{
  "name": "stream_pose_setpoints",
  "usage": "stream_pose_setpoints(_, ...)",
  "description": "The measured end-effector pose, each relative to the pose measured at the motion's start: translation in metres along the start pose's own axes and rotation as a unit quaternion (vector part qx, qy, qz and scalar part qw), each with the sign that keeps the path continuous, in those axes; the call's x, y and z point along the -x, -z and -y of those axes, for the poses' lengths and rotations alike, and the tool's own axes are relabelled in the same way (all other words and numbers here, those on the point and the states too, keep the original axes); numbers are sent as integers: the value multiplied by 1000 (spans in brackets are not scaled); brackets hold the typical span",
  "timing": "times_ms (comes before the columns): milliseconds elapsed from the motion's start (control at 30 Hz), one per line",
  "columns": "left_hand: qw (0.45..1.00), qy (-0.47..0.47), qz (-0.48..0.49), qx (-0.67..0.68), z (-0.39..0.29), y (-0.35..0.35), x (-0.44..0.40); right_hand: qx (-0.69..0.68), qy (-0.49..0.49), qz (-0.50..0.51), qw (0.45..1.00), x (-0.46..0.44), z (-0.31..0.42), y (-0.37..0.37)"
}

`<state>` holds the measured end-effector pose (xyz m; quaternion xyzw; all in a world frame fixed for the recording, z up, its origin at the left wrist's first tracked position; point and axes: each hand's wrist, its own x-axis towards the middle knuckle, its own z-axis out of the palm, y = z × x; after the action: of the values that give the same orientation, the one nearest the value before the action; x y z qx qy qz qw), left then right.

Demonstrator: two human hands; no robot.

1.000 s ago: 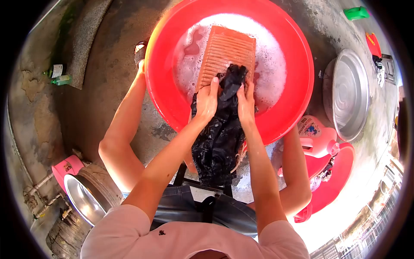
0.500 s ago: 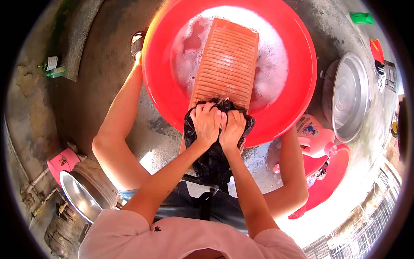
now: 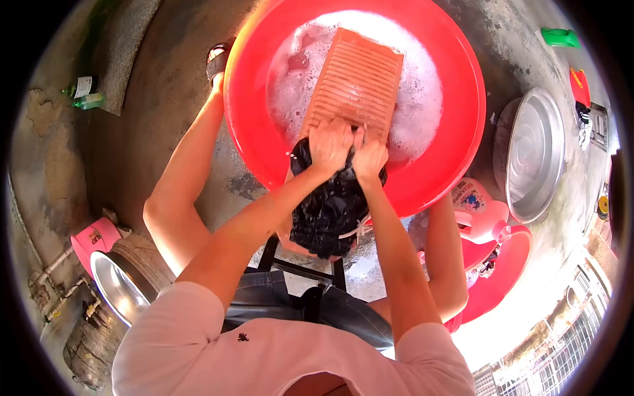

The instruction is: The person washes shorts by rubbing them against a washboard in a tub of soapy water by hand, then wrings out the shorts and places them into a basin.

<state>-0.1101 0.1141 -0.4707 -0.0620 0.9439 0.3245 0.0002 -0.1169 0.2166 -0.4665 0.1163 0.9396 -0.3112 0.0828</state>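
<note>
A wet black garment (image 3: 329, 214) lies bunched over the lower end of an orange-brown washboard (image 3: 356, 76); a white drawstring (image 3: 360, 228) shows at its right side. My left hand (image 3: 330, 144) is closed on the garment's upper edge. Beside it, my right hand (image 3: 370, 158) grips the same cloth, fingers curled and slightly blurred. The washboard leans on the near rim of a large red basin (image 3: 462, 99), its far end above foamy water (image 3: 419, 99).
A pink detergent jug (image 3: 485, 214) and a smaller red basin (image 3: 505, 284) stand at the right, below a tilted metal basin (image 3: 536, 155). At the left are a metal pot (image 3: 119, 290), a pink container (image 3: 94, 241) and a green bottle (image 3: 89, 101).
Both hands have moved forward, up the washboard, with the garment's upper edge. The cloth is stretched out more, and its white drawstring now shows.
</note>
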Motion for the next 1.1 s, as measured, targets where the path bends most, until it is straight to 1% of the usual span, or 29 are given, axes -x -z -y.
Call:
stream_pose_setpoints(33, 1000, -19, 1, -4, 0, -7, -25, 36, -88, 82, 992, -23, 13, 11)
stream_pose_setpoints(67, 999, -32, -39, 9, -4, -14, -43, 12, -41, 31, 999, -29, 14, 17)
stream_pose_setpoints(100, 998, -16, -62, -3, -15, -7, -47, -11, 0, -17, 1000, -31, 9, 18)
stream_pose_setpoints(133, 997, -45, -57, -21, -20, 5, -34, -32, 37, -56, 997, -25, 6, 21)
stream_pose_setpoints(167, 995, -74, -48, -42, -21, 17, -11, -42, 20, -47, 998, 2, -2, 21)
stream_pose_setpoints(200, 999, -23, -25, 10, -31, 32, 20, -61, 58, -92, 992, 36, -7, 17)
stream_pose_setpoints(233, 999, 8, -36, 25, -33, 37, 50, -45, 62, -91, 993, 67, -3, 17)
stream_pose_setpoints(267, 999, 19, 0, 44, -22, 33, 68, -41, 34, -96, 994, 94, -2, 9)
stream_pose_setpoints(300, 997, 27, 34, 61, -11, 30, 76, -21, 68, -115, 991, 92, -7, 1)
stream_pose_setpoints(333, 998, -52, -14, 21, -8, 27, 53, -12, 90, -132, 987, 67, -9, -6)
stream_pose_setpoints(367, 998, -54, -34, -10, -2, 10, 27, 0, 110, -142, 984, 36, -11, -10)
stream_pose_setpoints(400, 995, -92, -33, -14, -6, 6, 1, 11, 20, -54, 998, 16, -4, -1)
stream_pose_setpoints(433, 999, -25, 24, -26, -11, 3, -18, 4, -15, -27, 1000, -1, 3, 7)
stream_pose_setpoints(500, 995, -71, -59, -21, -19, 16, -21, -87, 65, -104, 989, -1, 3, 15)
stream_pose_setpoints(567, 995, -75, -52, -40, -23, 34, 30, -57, 96, -91, 990, 51, 2, 23)
stream_pose_setpoints(600, 998, -41, -51, -3, -26, 41, 59, -59, 107, -112, 986, 76, -5, 14)
stream_pose_setpoints(633, 999, -23, -41, 0, -17, 36, 83, -17, 77, -62, 995, 93, -8, 9)
stream_pose_setpoints(700, 1000, -23, 0, 9, -9, 30, 63, -27, 167, -165, 972, 61, -18, -12)
stream_pose_setpoints(733, 996, -67, 37, -36, -3, 23, 37, -11, 81, -80, 993, 39, -9, -5)
stream_pose_setpoints(767, 988, -105, 73, -81, 1, 16, 7, 9, -4, 10, 1000, 16, 5, 8)
stream_pose_setpoints(833, 995, -93, 12, -23, -6, 5, -30, -10, -16, -13, 1000, -15, 15, 19)
stream_pose_setpoints(867, 992, -102, -65, -41, -14, 14, -31, -61, 86, -83, 991, -17, 9, 18)
stream_pose_setpoints(900, 991, -93, -87, -45, -21, 21, -20, -50, 124, -113, 985, -7, 5, 19)
stream_pose_setpoints(967, 989, -68, -122, -56, -27, 40, 35, -29, 191, -162, 968, 46, -3, 22)
stream_pose_setpoints(1033, 993, -62, -87, 52, -20, 40, 70, -93, 98, -125, 983, 88, -5, 11)
stream_pose_setpoints(1067, 996, -21, -31, 80, -18, 37, 74, -97, 63, -106, 988, 92, -10, 7)
stream_pose_setpoints(1100, 997, -15, -7, 77, -17, 35, 66, -88, 39, -93, 991, 86, -5, 10)
